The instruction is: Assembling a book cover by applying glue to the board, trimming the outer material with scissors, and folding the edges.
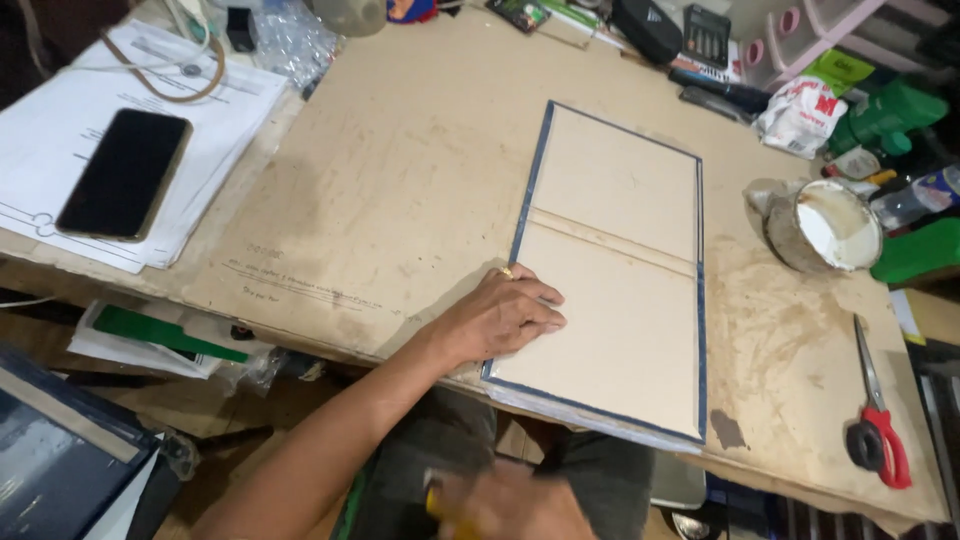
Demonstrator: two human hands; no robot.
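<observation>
An opened book cover of two beige boards with a blue wrapped edge lies flat on the brown work board. My left hand rests palm down on the cover's left edge near its lower corner, fingers together, a ring on one finger. My right hand is low at the bottom of the view, below the table edge, blurred, closed around a small yellow thing I cannot identify.
A tub of white glue stands right of the cover. Red-handled scissors lie at the right front. A black phone sits on papers at the left. Clutter lines the far edge.
</observation>
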